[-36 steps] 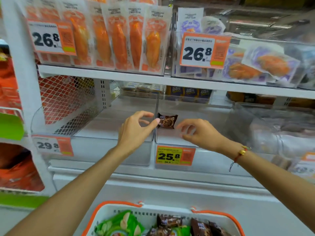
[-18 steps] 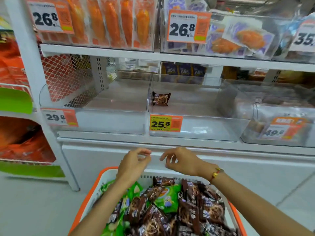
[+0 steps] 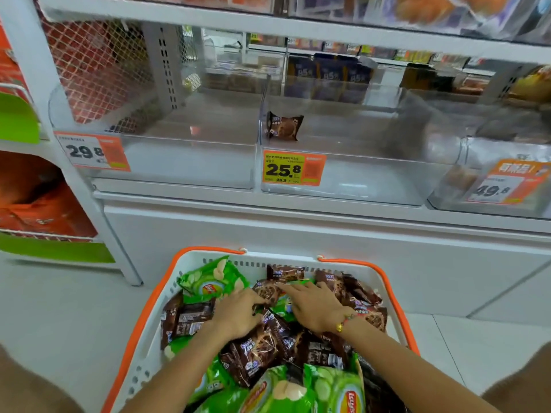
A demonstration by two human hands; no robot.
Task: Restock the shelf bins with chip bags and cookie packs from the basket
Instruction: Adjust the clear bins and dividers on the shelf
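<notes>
Orange-rimmed white basket sits on the floor below the shelf, full of brown cookie packs and green chip bags. Both hands are down in the pile. Left hand: fingers curled onto a cookie pack, grip not clearly closed, cannot tell. Right hand: fingers fairly straight, resting flat on the packs. Single cookie pack lies in the clear middle bin, above the 25.8 price tag. Left bin holds nothing visible.

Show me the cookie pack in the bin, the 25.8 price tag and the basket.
cookie pack (image 3: pixel 284 126), head view, wrapper's middle.
25.8 price tag (image 3: pixel 283 169), head view, yellow part.
basket (image 3: pixel 384 278), head view, orange rim.
</notes>
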